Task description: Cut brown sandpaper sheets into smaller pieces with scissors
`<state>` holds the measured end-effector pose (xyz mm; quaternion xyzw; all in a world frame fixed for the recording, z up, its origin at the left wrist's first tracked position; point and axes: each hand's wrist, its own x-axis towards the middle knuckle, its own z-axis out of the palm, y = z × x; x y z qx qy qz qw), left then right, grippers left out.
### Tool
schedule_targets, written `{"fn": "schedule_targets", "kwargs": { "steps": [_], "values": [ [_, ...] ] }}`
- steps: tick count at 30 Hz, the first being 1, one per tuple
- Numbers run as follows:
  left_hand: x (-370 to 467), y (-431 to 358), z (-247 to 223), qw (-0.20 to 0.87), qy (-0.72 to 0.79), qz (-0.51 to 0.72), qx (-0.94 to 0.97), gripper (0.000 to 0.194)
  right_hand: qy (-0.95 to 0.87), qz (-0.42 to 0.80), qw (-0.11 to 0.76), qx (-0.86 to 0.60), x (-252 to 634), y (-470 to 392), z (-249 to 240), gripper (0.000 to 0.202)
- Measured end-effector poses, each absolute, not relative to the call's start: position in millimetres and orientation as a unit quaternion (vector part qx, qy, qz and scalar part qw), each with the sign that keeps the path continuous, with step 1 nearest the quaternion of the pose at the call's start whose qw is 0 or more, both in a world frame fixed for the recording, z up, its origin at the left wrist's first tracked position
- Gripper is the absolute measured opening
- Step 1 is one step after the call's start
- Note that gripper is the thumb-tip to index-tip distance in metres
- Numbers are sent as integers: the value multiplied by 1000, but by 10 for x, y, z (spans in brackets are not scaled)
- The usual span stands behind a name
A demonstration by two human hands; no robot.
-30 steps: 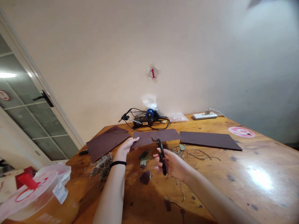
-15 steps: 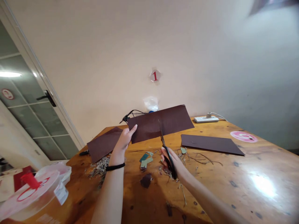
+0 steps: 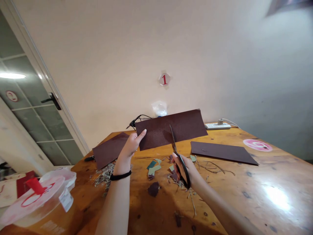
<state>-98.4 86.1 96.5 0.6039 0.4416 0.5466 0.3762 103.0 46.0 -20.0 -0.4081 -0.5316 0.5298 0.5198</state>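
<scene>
My left hand (image 3: 134,142) pinches the left end of a dark brown sheet of card (image 3: 156,132), thumb on its near face, and holds it tilted above the table. Black-handled scissors (image 3: 184,173) are gripped in my right hand (image 3: 187,166), fingers through the loops. Their blades point up and lie across the middle of the sheet from its lower edge; whether they have cut into it I cannot tell. Beneath my hands lie green paper scraps (image 3: 154,170) and a torn brown scrap (image 3: 153,188).
Brown sheets lie at left (image 3: 110,150) and right (image 3: 222,152) on the wooden table (image 3: 220,195). Shredded bits (image 3: 105,176) and dry stems (image 3: 215,168) are scattered about. A power strip (image 3: 217,126) sits at the back. A lidded plastic tub (image 3: 36,205) stands at lower left.
The view has shifted slightly, moving most things a little to the right. The right end of the held sheet has swung slightly nearer the right; both hands keep their holds.
</scene>
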Motion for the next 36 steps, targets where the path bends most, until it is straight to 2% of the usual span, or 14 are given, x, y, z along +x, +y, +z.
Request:
{"fn": "schedule_targets", "kwargs": {
  "steps": [12, 21, 28, 36],
  "values": [
    [-982, 929, 914, 367, 456, 543, 602, 43, -581, 457, 461, -490, 1128, 454, -137, 51],
    [-966, 1005, 825, 406, 438, 548, 586, 43, -599, 439, 430, -514, 1160, 480, -159, 54],
    [-923, 1111, 735, 437, 431, 542, 574, 52, -590, 438, 451, -507, 1194, 539, -185, 54],
    [-943, 1121, 712, 448, 422, 544, 570, 49, -611, 404, 445, -515, 1223, 558, -193, 55]
  ]
}}
